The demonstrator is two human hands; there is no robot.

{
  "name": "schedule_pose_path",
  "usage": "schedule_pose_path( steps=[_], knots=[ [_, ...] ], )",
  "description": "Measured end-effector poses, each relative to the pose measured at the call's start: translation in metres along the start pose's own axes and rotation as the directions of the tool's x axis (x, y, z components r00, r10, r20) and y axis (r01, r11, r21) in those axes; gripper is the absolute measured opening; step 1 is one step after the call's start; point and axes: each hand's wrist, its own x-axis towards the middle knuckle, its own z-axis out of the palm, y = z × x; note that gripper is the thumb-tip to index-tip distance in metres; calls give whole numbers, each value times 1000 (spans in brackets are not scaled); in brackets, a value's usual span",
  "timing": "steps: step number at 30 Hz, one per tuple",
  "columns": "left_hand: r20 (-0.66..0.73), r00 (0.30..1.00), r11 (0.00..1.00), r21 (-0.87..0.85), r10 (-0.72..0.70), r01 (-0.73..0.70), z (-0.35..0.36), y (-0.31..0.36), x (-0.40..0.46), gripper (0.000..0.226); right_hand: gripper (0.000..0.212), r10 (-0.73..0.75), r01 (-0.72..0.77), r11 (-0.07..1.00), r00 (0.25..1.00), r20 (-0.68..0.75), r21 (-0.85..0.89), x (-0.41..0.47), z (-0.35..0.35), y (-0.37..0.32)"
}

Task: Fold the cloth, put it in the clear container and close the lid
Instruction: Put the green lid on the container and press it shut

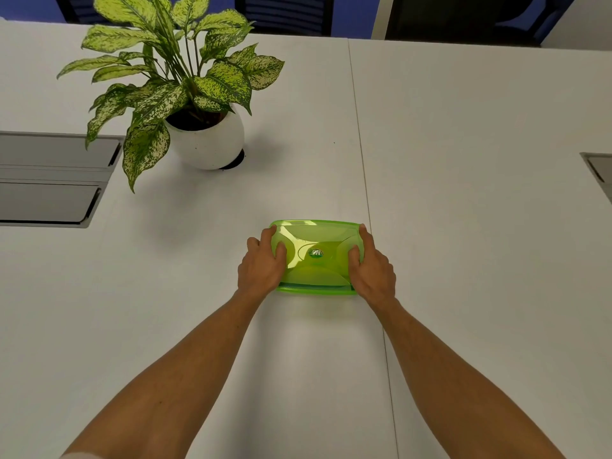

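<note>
Pressing the green lid (314, 256) down, left hand (261, 265) and right hand (372, 266) clamp its ends near the potted plant (185, 94); closing looks nearly done, cloth unseen.

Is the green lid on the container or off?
On: the green lid covers the container, left hand and right hand at its ends.

We saw a wide white table (463, 160) made of two panels meeting at a thin seam. On it stood a leafy green plant in a round white pot (212, 140) and a translucent green rectangular plastic container (314, 256). Grey hatch covers (49, 180) sat flush at its edges.
</note>
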Motion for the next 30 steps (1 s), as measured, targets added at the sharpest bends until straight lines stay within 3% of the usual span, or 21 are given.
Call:
schedule_pose_path(
  steps=[16, 30],
  knots=[
    [-50, 999, 994, -110, 18, -24, 9, -7, 3, 50, 50, 79, -75, 990, 997, -25, 116, 3, 5, 5],
    [-105, 994, 968, -245, 24, -50, 8, -9, 5, 43, 49, -2, 7, 998, 998, -59, 70, 3, 11, 6]
  ],
)
